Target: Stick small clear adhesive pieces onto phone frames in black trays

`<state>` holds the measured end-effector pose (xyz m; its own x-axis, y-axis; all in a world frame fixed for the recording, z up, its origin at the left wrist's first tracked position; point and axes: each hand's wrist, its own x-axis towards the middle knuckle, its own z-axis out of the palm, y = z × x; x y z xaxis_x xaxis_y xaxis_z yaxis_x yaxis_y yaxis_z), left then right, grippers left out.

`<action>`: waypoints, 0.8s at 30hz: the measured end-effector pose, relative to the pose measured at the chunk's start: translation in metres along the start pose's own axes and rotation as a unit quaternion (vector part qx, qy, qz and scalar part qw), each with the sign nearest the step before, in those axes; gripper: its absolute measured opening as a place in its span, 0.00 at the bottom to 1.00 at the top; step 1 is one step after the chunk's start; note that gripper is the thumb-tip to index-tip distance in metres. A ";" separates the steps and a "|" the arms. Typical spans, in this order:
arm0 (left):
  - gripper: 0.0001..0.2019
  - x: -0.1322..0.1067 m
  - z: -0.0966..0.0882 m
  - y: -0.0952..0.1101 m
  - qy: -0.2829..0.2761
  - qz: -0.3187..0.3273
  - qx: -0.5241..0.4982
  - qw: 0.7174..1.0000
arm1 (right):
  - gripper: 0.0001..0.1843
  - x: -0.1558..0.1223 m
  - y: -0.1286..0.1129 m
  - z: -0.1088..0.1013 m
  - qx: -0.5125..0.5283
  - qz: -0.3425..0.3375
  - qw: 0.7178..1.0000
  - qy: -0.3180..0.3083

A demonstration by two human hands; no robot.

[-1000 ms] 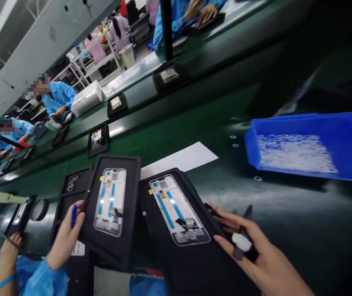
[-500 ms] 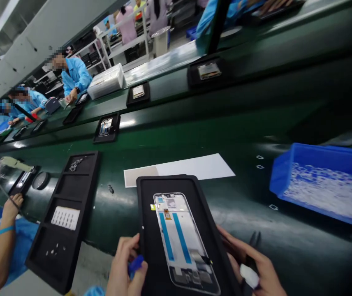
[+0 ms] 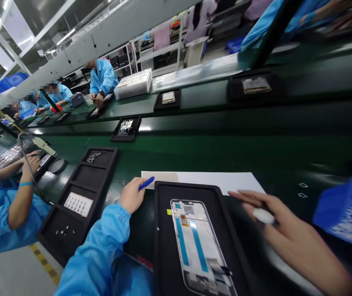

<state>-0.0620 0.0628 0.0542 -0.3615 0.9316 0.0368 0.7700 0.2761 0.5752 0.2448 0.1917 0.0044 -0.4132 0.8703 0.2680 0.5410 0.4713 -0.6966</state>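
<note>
In front of me lies a black tray (image 3: 165,246) holding an opened phone frame (image 3: 194,246) with two blue strips, a small yellow tab and a loose flex cable near its lower end. My left hand (image 3: 132,195) is closed round a blue pen-shaped tool (image 3: 147,183), just left of the tray's upper corner. On the tray's right side, my right hand (image 3: 287,226) has its fingers stretched forward, apart from the tray. Tucked in it are dark tweezers with a white part (image 3: 264,216); their tips are hard to see. A white sheet (image 3: 209,177) lies behind the tray.
A black compartment tray (image 3: 111,164) with small parts stands at left, beside a co-worker's hand (image 3: 31,164). A blue bin (image 3: 333,201) of small white pieces sits at right, with white frames (image 3: 303,185) near it. Trays such as this one (image 3: 137,133) line the green conveyor.
Both my hands have let go of the black tray's sides. The left has moved up and left, the right outward to the right. The view has shifted too.
</note>
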 end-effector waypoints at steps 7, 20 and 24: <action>0.19 0.066 0.020 0.010 -0.118 0.031 0.017 0.992 | 0.25 0.079 0.007 0.040 -0.014 -0.059 0.998 -0.030; 0.20 0.112 0.015 0.030 -0.227 0.139 0.040 0.963 | 0.16 0.106 0.001 0.062 0.002 -0.047 0.999 -0.005; 0.19 0.126 0.024 0.051 -0.271 0.219 0.155 0.924 | 0.16 0.119 -0.003 0.061 0.039 -0.002 0.999 0.031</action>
<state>-0.0559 0.2000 0.0688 0.2734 0.9281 -0.2528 0.9242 -0.1806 0.3365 0.1495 0.2849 -0.0019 -0.3676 0.8770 0.3094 0.4803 0.4639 -0.7443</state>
